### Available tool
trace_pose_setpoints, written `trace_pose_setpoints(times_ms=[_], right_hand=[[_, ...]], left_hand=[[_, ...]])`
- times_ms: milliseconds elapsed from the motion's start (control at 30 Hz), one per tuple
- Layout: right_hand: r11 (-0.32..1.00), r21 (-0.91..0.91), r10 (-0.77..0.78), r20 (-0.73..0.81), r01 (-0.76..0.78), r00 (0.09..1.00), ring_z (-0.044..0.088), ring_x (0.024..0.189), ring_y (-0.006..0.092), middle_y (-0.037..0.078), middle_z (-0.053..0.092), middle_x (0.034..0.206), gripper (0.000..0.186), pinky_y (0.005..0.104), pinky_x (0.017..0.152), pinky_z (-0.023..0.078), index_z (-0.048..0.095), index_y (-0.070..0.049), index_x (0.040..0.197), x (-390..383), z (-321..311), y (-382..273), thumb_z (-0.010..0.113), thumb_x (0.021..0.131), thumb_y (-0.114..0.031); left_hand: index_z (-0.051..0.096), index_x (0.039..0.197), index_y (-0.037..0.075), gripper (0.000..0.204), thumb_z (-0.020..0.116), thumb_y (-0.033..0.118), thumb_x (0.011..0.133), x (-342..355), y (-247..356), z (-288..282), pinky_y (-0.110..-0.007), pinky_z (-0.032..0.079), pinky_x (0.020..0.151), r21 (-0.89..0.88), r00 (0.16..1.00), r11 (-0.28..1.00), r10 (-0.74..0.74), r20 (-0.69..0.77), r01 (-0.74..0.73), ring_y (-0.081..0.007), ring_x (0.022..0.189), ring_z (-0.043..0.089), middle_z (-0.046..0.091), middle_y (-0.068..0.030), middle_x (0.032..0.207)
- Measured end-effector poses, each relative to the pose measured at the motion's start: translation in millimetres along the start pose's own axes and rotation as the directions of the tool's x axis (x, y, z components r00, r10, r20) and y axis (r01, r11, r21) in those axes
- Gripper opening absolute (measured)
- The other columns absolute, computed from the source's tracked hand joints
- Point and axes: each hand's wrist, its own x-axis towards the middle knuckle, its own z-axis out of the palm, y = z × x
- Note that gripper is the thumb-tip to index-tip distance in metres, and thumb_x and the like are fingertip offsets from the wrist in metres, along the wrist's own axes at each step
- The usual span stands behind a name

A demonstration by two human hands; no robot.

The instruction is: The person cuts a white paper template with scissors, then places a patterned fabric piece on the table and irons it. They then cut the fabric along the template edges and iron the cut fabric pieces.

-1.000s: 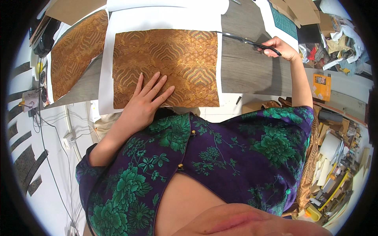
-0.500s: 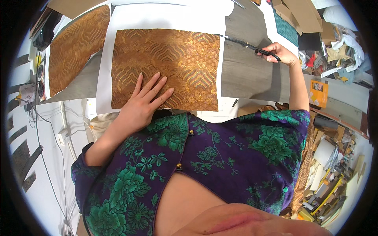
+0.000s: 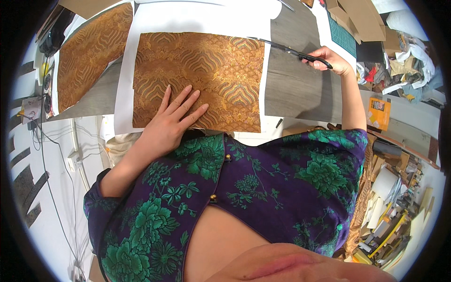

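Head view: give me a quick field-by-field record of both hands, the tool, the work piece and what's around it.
Left hand: palm down, spread on the brown-gold patterned fabric
Right hand: holding black-handled scissors
Scissors: blades pointing left, at the fabric's upper right edge
Fabric: over white paper on the grey table
Left side: second patterned piece
Upper right: green mat beside cardboard
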Motion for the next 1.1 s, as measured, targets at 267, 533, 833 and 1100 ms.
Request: trace_pose_setpoints(times_ms=[267,533,833,1100], right_hand=[[1.000,-0.016,-0.010,0.004,0.010,1.000,0.038,0.059,0.0014,-0.009,0.052,0.070,0.040,0.0200,0.050,0.027,0.075,0.000,0.119,3.0,2.2,1.0,0.082,0.090,-0.027],[0.999,-0.042,0.014,-0.019,-0.014,1.000,0.038,0.058,0.0019,-0.009,0.052,0.069,0.036,0.0205,0.050,0.028,0.076,-0.002,0.117,4.5,3.0,1.8,0.082,0.090,-0.026],[0.997,-0.035,0.074,-0.026,-0.075,0.997,0.043,0.059,0.0018,-0.008,0.056,0.071,0.039,0.0210,0.051,0.032,0.076,-0.002,0.117,5.2,8.6,-12.4,0.084,0.089,-0.027],[0.999,-0.029,-0.035,0.055,0.037,0.998,0.047,0.070,0.0005,-0.008,0.062,0.084,0.052,0.0168,0.056,0.035,0.074,-0.003,0.124,5.1,1.5,-5.3,0.088,0.084,-0.033]], left_hand=[[0.050,0.152,0.013,0.069,0.057,-0.002,0.085,0.2,1.4,-0.6,-0.064,0.015,0.125,-0.003,1.000,1.000,-0.008,0.000,0.008,-0.0358,0.155,0.027,0.037,-0.0150,0.163],[0.050,0.152,0.014,0.068,0.057,-0.001,0.086,0.5,1.4,-1.4,-0.064,0.015,0.125,-0.004,1.000,1.000,-0.009,0.003,0.009,-0.0357,0.155,0.027,0.037,-0.0150,0.163],[0.049,0.152,0.014,0.069,0.057,-0.002,0.086,-0.8,1.1,0.7,-0.064,0.015,0.125,-0.012,1.000,1.000,-0.014,-0.003,0.014,-0.0357,0.155,0.027,0.037,-0.0147,0.163],[0.050,0.152,0.014,0.071,0.057,-0.004,0.084,-0.2,-0.1,2.3,-0.064,0.014,0.125,-0.012,1.000,1.000,-0.002,-0.008,0.002,-0.0355,0.156,0.026,0.037,-0.0149,0.163]])
